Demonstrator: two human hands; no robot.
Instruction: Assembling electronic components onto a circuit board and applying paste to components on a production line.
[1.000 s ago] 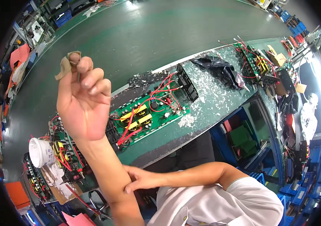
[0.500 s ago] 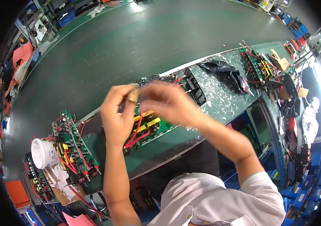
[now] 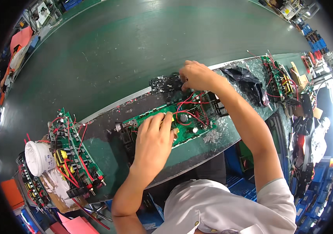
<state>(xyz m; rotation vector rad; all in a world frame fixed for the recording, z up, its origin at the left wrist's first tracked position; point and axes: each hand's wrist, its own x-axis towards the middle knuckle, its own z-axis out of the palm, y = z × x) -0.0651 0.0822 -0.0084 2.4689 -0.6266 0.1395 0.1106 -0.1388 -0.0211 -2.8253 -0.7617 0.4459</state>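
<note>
A green circuit board point(image 3: 190, 134) with red wires, yellow parts and a round capacitor lies across the bench in front of me. My left hand point(image 3: 153, 138) reaches down onto the middle of this board, fingers bent around its yellow parts. Whatever sits under those fingertips is hidden. Beyond the board, at the far bench edge, my right hand point(image 3: 199, 76) has its fingers curled downward and drawn together. It is right beside a black, white-speckled flat piece point(image 3: 164, 84). Its fingertips are partly hidden, so what they pinch cannot be made out.
On the left stand a white tub point(image 3: 37, 159) and a tilted circuit board point(image 3: 76, 146) with red leads. Black plastic sheeting point(image 3: 244, 80) lies on the bench to the right, before another wired board point(image 3: 279, 80). A wide green belt surface point(image 3: 135, 46) runs behind the bench.
My hands were together above the board, a small tan piece at the left fingers. Now they are apart: the left lowered onto the board, the right moved outward to the black speckled piece.
</note>
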